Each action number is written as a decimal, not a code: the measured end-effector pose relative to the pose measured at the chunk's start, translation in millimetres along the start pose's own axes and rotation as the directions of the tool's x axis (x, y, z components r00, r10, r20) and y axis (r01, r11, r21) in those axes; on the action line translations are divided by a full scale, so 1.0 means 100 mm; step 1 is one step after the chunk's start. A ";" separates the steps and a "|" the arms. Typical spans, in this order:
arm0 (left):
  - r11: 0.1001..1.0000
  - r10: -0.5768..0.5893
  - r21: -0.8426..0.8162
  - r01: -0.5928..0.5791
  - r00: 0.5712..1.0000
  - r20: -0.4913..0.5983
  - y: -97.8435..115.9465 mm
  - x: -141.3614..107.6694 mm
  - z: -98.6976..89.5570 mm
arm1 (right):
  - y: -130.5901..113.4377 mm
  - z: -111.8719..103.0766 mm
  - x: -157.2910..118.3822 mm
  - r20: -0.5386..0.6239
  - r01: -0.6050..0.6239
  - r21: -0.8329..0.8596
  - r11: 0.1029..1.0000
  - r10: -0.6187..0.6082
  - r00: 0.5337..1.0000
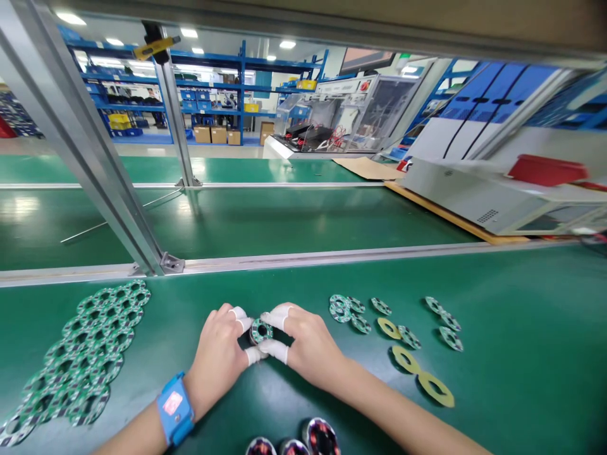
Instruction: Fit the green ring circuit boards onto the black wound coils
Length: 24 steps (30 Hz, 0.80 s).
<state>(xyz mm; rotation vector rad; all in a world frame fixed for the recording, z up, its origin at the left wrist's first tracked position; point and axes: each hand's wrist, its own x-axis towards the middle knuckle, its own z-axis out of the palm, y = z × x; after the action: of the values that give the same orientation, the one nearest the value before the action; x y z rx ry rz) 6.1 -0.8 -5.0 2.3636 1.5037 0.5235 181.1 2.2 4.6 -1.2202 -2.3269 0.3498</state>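
A small round part topped by a green ring-shaped circuit board (pixel 262 330) sits at the middle of the green bench. My left hand (pixel 222 344), with white finger cots and a blue wrist strap (pixel 175 409), pinches it from the left. From the right, my right hand (pixel 306 344), also in white finger cots, grips the same part. Nearest the bottom edge stand several metal rings with copper windings (pixel 322 437). Loose green ring boards (pixel 340 308) and yellow rings (pixel 405 359) lie to the right of my right hand.
A large overlapping group of green ring boards (pixel 88 344) covers the bench's left side. An aluminium post (pixel 90 133) rises at the left, joined to a rail (pixel 303 258) across the bench. A grey machine (pixel 474 196) stands at the back right.
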 end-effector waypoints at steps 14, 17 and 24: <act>1.000 0.001 0.012 -0.001 1.000 -0.019 0.00 0.00 0.01 | 0.01 0.17 -0.06 -0.201 -0.026 0.113 0.993 0.048 0.978; 1.000 -0.003 0.006 0.003 1.000 -0.014 0.00 0.01 0.00 | 0.01 0.16 -0.06 -0.217 -0.022 0.089 0.996 0.041 0.975; 1.000 0.008 0.007 -0.008 1.000 0.003 0.01 0.00 -0.01 | 0.05 0.14 -0.06 -0.186 0.040 0.064 0.997 -0.028 0.982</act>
<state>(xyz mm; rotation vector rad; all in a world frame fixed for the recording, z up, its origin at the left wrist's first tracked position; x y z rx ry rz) 6.1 -1.2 -3.8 2.3755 1.4971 0.5170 180.2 0.2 -10.8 -1.1295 -2.1571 0.2879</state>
